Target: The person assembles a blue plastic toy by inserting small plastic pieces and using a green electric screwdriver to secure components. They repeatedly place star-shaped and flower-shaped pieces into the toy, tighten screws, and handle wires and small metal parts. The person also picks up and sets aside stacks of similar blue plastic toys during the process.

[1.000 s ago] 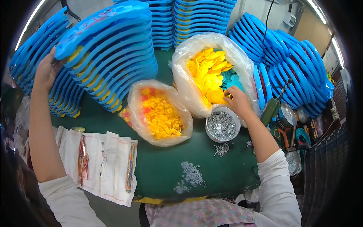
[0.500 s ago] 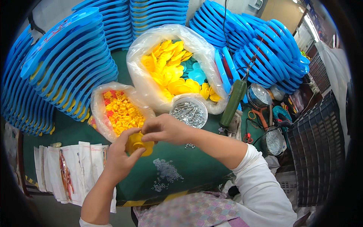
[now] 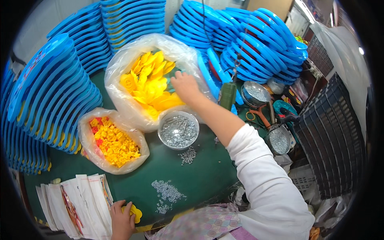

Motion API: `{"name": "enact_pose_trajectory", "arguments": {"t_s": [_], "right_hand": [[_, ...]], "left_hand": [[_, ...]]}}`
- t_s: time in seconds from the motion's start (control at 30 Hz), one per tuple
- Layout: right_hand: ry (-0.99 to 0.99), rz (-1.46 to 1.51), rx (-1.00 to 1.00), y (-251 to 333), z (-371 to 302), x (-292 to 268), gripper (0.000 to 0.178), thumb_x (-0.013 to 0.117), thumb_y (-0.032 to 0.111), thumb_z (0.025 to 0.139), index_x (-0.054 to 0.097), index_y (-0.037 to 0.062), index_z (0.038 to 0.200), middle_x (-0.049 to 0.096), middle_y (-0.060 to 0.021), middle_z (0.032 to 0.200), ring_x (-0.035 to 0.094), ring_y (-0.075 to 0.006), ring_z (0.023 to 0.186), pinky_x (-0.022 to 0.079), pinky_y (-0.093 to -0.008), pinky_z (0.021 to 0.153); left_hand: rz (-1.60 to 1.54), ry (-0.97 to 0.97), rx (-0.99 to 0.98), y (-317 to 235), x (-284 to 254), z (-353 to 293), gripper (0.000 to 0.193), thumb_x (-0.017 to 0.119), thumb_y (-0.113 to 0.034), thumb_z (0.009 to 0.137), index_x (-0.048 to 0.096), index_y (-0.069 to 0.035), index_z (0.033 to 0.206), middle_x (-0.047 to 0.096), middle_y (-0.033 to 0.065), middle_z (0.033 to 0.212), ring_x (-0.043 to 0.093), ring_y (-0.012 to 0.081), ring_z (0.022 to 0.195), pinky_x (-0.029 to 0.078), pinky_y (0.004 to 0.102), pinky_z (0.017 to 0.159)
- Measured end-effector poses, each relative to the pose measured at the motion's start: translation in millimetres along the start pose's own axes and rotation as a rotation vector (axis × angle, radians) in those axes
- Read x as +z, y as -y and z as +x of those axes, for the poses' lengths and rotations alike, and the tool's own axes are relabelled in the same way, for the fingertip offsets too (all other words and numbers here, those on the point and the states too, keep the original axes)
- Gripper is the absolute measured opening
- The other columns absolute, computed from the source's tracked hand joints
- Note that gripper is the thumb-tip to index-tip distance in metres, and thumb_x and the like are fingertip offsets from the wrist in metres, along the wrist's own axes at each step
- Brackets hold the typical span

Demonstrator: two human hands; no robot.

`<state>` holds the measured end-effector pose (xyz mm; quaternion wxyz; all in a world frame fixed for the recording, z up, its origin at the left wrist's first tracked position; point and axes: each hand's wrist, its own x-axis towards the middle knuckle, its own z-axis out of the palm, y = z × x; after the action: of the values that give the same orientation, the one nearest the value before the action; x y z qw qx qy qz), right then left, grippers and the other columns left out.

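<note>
Left grip point(image 3: 122, 220) holding scalloped yellow piece point(image 3: 137, 214), right grip point(image 3: 185, 85), hold unclear, at crinkled bag point(image 3: 114, 78)

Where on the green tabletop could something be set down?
Bare patches of tabletop: between the smaller bag, left hand and scattered clear bits; and between those bits and the right sleeve. Crowded: the back, with blue stacks, and the right, with metal pans.

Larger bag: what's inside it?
Yellow pieces and, beside the right hand, some teal pieces. The hand hides part of the contents; whatever lies beneath the top layer is covered.
</note>
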<state>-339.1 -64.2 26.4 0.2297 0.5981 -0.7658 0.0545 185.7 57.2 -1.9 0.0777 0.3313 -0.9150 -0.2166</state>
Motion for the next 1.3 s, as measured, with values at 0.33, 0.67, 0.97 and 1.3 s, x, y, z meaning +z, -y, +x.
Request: {"name": "enact_pose_trajectory", "arguments": {"t_s": [0.33,0.67,0.97,1.3], "right_hand": [[-0.020,0.518,-0.748,57,-266,-80,0.049,0.064,0.023,0.087,0.061,0.0057,0.132,0.053,-0.0065,0.099,0.057,-0.0220,0.092,0.047,-0.0329,0.071],[-0.654,0.380,-0.126,-1,-90,-91,0.042,0.063,0.009,0.083,0.061,-0.0022,0.124,0.063,-0.0138,0.100,0.064,-0.0325,0.090,0.055,-0.0445,0.077],[-0.197,0.533,0.536,-75,-4,-52,0.027,0.071,0.022,0.088,0.061,0.0017,0.102,0.071,-0.0207,0.106,0.071,-0.0370,0.096,0.058,-0.0446,0.078],[-0.880,1.456,0.033,25,-7,-219,0.035,0.074,0.026,0.089,0.052,0.0051,0.105,0.060,-0.0116,0.088,0.059,-0.0230,0.076,0.049,-0.0383,0.068]], "left_hand": [[0.107,-0.239,0.152,-43,-22,16,0.034,0.065,-0.005,0.091,0.064,-0.001,0.125,0.057,0.0211,0.131,0.052,0.0425,0.123,0.041,0.0510,0.106],[0.087,-0.282,0.444,-105,-39,54,0.032,0.071,-0.001,0.086,0.070,-0.006,0.117,0.065,0.0146,0.121,0.060,0.0365,0.114,0.049,0.0455,0.098],[0.003,-0.280,0.445,-107,-27,45,0.028,0.070,0.002,0.086,0.071,-0.003,0.113,0.067,0.0145,0.111,0.064,0.0353,0.104,0.051,0.0441,0.092],[0.051,-0.596,0.283,-127,-35,104,0.082,0.082,-0.012,0.081,0.041,-0.005,0.152,0.043,0.0238,0.148,0.044,0.0429,0.138,0.038,0.0504,0.113]]}}
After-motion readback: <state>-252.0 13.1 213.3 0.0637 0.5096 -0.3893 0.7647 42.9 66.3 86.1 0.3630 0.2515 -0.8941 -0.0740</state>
